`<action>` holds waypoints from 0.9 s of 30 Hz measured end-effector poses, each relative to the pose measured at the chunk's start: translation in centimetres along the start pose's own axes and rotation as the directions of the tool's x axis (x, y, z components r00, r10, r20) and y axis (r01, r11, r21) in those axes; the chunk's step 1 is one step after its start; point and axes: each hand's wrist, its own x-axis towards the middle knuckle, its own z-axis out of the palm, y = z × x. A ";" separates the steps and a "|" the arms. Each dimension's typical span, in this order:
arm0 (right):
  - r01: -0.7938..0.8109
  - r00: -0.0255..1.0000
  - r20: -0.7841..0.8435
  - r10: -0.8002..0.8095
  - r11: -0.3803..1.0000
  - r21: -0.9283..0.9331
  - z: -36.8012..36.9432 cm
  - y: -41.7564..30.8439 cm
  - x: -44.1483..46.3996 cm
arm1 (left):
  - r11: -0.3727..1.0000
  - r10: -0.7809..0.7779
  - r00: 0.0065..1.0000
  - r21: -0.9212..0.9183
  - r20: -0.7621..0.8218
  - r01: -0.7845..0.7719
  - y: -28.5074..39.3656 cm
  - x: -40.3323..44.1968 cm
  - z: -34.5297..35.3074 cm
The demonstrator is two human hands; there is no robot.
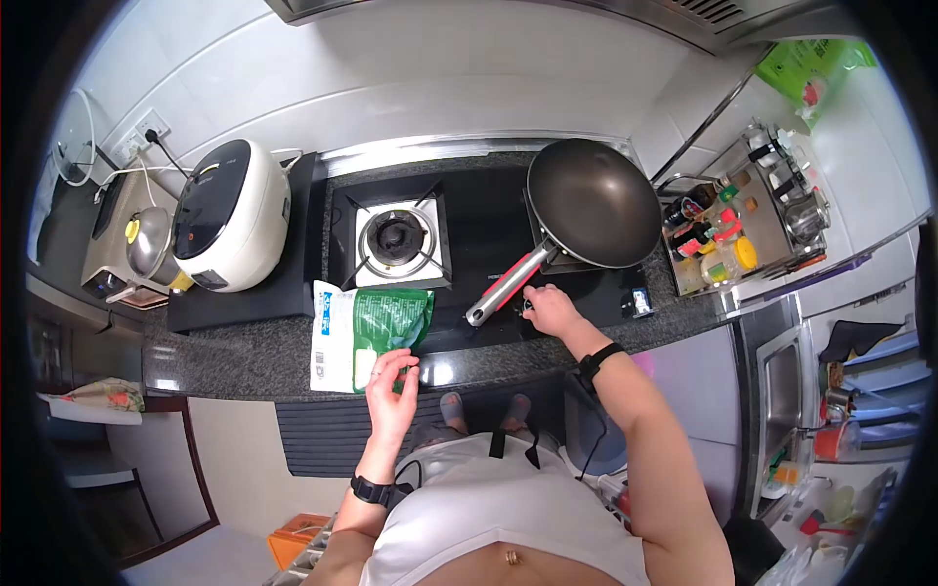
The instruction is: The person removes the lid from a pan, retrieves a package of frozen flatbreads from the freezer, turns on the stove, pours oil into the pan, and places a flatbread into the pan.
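Kitchen counter [215, 361]: dark speckled stone, white tiled wall [420, 59] behind, black hob [479, 215] set in.
Frying pan [594, 200]: dark interior, on R side of hob; silver-&-red handle [510, 283] angled toward person & to L.
L burner [396, 237]: uncovered, w/ four-armed pan support, near green-&-white bag.
Green-&-white bag [391, 317]: lying across front edge of hob & counter, L of pan handle.
L hand [391, 391]: at bag's lower R corner, fingers curled, thumb close to them; can't tell if they pinch the plastic.
R hand [555, 311]: at hob's front, just beside handle, fingertips pinching dark stove knob [529, 304], mostly hidden.
White cooker [234, 215]: black-topped, on black surface at L, approx. level w/ hob.
Wall rack [728, 230]: at R, holding bottles & jars, incl. yellow-lidded jar [730, 261].
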 end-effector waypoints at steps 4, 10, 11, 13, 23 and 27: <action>0.091 0.996 -0.018 -0.091 0.996 -0.003 0.0 0.7 -0.1 | 1.000 -0.002 1.000 -0.001 0.001 0.002 -0.1 -0.3 0.1; 0.135 0.991 0.010 -0.135 0.991 -0.006 -0.1 0.9 -0.3 | 1.000 0.012 1.000 0.003 0.011 -0.012 0.3 0.0 0.4; 0.142 0.990 0.008 -0.142 0.990 -0.007 -0.1 1.0 -0.3 | 1.000 0.017 1.000 0.003 0.013 -0.017 0.4 0.0 0.5; 0.144 0.990 0.002 -0.144 0.990 -0.008 0.0 1.0 -0.3 | 1.000 0.024 1.000 -0.002 0.019 -0.024 0.7 0.2 0.6; 0.108 0.994 -0.013 -0.109 0.993 -0.048 0.4 0.7 -0.9 | 0.997 0.075 0.993 -0.014 0.090 -0.074 0.9 1.1 1.1; 0.072 0.996 -0.046 -0.075 0.996 -0.059 0.9 0.4 -1.3 | 0.994 0.112 0.987 -0.018 0.120 -0.111 1.5 1.6 1.4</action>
